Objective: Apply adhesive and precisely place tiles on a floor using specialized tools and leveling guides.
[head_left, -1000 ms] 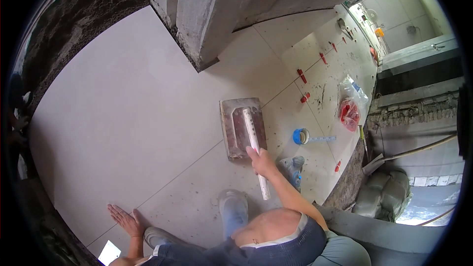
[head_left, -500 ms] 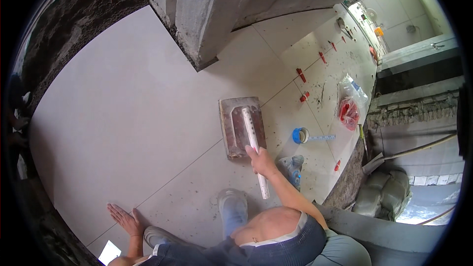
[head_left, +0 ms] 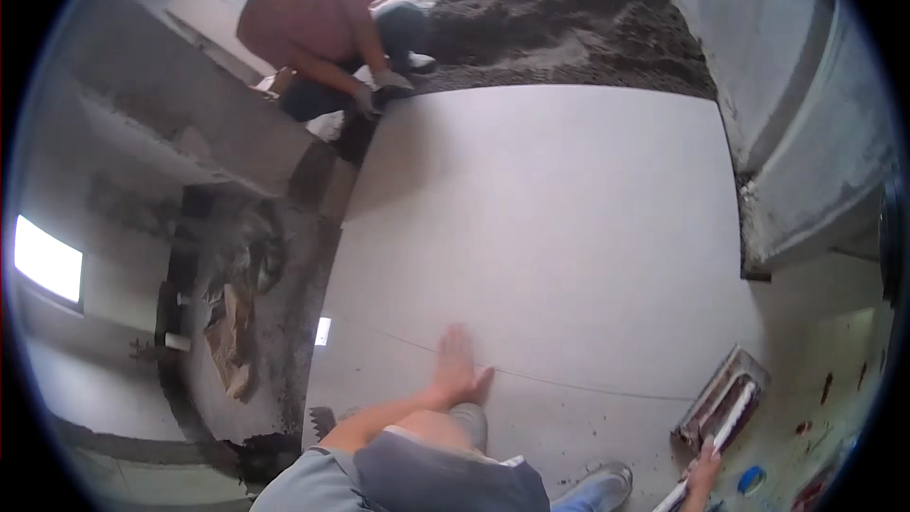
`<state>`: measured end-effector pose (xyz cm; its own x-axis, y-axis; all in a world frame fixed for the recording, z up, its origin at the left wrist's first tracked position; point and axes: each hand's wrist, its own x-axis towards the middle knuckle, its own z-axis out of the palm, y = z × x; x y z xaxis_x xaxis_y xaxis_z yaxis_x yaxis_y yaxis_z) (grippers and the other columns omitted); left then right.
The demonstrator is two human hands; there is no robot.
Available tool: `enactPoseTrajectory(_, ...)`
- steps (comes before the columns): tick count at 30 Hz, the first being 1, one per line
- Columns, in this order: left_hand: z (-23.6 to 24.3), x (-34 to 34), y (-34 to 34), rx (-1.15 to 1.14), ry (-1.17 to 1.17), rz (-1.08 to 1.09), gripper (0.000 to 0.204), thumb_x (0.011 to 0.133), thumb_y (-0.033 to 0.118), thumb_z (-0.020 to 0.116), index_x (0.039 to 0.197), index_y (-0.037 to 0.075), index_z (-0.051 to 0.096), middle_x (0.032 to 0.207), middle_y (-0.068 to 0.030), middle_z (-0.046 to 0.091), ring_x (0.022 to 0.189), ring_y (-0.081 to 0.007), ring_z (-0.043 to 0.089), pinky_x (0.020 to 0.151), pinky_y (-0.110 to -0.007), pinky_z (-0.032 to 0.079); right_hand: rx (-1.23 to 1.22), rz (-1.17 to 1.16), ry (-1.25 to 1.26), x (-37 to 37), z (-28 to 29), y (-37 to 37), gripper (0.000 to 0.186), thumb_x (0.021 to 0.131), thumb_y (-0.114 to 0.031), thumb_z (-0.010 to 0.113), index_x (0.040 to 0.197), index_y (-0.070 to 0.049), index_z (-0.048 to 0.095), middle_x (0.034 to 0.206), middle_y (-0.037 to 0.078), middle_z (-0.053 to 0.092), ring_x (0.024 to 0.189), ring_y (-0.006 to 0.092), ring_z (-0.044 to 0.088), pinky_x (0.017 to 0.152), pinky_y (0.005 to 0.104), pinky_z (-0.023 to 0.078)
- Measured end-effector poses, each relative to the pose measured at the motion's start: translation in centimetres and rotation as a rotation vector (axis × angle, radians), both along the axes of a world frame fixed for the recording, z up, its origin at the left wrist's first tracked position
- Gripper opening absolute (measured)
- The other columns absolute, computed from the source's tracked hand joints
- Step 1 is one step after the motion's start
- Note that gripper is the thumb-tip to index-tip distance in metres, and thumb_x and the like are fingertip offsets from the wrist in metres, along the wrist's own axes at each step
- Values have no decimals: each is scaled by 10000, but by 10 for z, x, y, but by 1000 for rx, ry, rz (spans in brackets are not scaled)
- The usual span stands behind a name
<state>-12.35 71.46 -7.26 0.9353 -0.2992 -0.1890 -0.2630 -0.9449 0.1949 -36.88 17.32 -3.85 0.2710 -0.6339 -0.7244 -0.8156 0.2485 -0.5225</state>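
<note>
My left hand [head_left: 457, 360] rests, fingers stretched and slightly blurred, on a large pale floor tile [head_left: 559, 218] beside the thin seam near my knee. At the lower right, my right hand [head_left: 703, 469] is wrapped round the long white handle of a flat rectangular tamper [head_left: 728, 396]. Its plate lies on the tiles at the right end of the visible seam. My shoe [head_left: 607, 485] is on the nearer tile, left of that handle. Beyond the handle sits a blue roll-shaped thing [head_left: 752, 481].
A masked person [head_left: 313, 24] crouches at the large tile's far left corner, gloved hands [head_left: 372, 95] by its edge. Dark loose mortar [head_left: 559, 24] lies behind the tile. A concrete wall corner [head_left: 758, 261] juts in at right. Crumpled brown sacking [head_left: 230, 337] lies at left.
My view has swung left, bringing the crouching person and far mortar into full sight. The tamper now appears at lower right, still in my right hand. My left hand remains flat on the tile.
</note>
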Motion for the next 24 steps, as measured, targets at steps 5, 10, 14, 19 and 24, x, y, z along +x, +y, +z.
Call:
enactPoseTrajectory(5,15,1,21,55,-40,47,1002,940,612,496,1516,-143,175,1611,-339,100,1520,-469,43,1220,-564,62,-78,44,-84,3,-34,2,521,976,-586,547,831,-102,416,534,-9,361,335,140,399,299,320,338)
enactPoseTrajectory(10,13,6,7,3,-25,36,991,953,614,473,1502,-161,190,1597,-361,124,1510,-490,68,1214,-577,80,-139,9,-164,-4,-37,-9,530,973,-601,545,828,-108,412,535,-26,297,314,116,321,284,307,293)
enactPoseTrajectory(14,16,4,9,16,-24,36,990,954,609,473,1501,-165,185,1598,-362,115,1511,-488,65,1218,-568,81,-123,173,72,6,-16,-7,732,951,-651,527,1091,54,664,707,83,578,564,193,549,497,381,468)
enactPoseTrajectory(19,14,5,6,31,-15,26,983,956,604,471,1501,-163,186,1599,-360,116,1512,-487,63,1218,-565,79,-158,189,32,0,-14,-8,777,940,-677,524,1064,80,650,684,98,575,531,213,547,490,396,476)
enactPoseTrajectory(24,18,5,9,14,-11,43,984,953,603,475,1509,-153,179,1601,-357,114,1516,-481,54,1218,-565,75,-157,206,66,0,-12,-6,776,933,-683,529,1055,74,647,682,107,584,529,231,576,484,394,489)
